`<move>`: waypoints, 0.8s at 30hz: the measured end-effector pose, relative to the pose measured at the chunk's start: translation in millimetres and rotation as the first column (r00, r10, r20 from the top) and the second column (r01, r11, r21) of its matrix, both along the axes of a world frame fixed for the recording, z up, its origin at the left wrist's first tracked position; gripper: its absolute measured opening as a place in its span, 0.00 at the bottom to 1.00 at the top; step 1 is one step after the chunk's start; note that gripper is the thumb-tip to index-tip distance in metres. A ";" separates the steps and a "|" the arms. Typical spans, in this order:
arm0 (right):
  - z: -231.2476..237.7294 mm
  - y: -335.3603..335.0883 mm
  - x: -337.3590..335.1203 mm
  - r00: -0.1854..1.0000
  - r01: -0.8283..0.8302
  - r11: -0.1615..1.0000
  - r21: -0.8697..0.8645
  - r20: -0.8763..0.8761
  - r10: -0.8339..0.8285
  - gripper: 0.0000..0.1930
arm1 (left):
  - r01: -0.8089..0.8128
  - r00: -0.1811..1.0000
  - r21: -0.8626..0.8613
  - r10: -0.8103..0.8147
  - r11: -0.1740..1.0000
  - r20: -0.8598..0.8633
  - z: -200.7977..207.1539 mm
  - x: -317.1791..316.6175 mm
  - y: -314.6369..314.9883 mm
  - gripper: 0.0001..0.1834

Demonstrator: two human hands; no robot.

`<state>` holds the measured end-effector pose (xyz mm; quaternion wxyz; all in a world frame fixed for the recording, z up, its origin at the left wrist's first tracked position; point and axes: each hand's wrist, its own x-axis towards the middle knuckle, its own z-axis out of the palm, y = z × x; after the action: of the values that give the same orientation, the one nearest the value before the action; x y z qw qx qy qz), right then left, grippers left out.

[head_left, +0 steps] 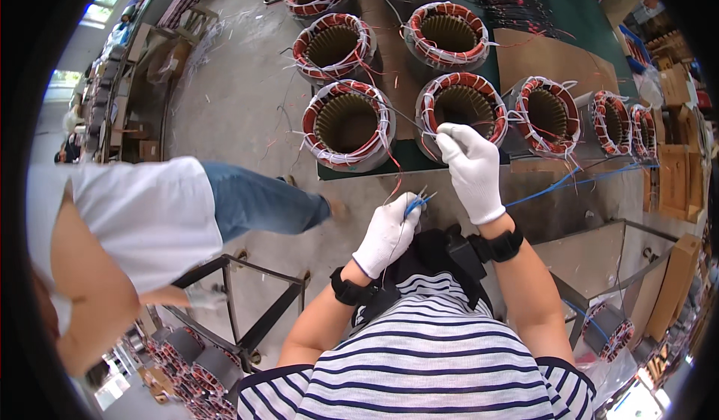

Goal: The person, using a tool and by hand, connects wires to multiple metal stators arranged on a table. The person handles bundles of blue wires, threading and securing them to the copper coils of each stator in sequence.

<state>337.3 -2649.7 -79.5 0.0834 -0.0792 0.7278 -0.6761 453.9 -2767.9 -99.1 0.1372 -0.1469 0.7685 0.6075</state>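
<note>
My left hand [388, 231], in a white glove, is closed around a small bunch of blue wires [414, 206] with their ends sticking up. A thin red lead [398, 182] runs from the nearest left stator down to that hand. My right hand [472, 167], also gloved, is raised at the front of the right near stator [463, 81], thumb and fingertips pinched on a dark thin wire [408, 117]. That wire slants back across the left near stator [310, 124]. Both stators stand upright, with red windings laced in white cord.
More stators [333, 45] stand in rows on the green table [431, 161]; others lie on their sides [548, 116] at right. Blue wires [550, 188] trail off the front edge. At left a person in a white shirt [150, 203] is close by, beside a metal-framed cart [262, 330].
</note>
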 end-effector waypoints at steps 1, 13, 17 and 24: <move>2.6 -1.2 0.1 0.992 0.040 0.997 0.072 -0.120 -0.031 0.06 | -0.029 1.000 0.009 0.029 1.000 0.007 0.6 -5.7 -0.3 0.09; -19.2 40.8 36.3 0.837 0.050 0.946 0.321 -0.530 0.136 0.15 | -0.199 0.976 0.237 0.213 0.951 -0.037 0.6 -48.3 10.2 0.11; -24.0 60.9 33.0 0.966 -0.062 0.958 0.281 -0.224 0.128 0.27 | -0.147 0.985 0.175 0.161 0.973 -0.067 7.1 -55.2 10.7 0.12; -14.3 46.2 -1.8 0.650 0.099 0.789 0.607 -0.639 0.410 0.20 | -0.126 0.986 0.128 0.138 0.984 -0.092 11.0 -58.3 8.6 0.12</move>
<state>335.5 -2603.5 -93.9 -0.1394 -0.3838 0.8586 -0.3100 395.7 -2759.2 -88.1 0.0665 -0.1582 0.7244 0.6677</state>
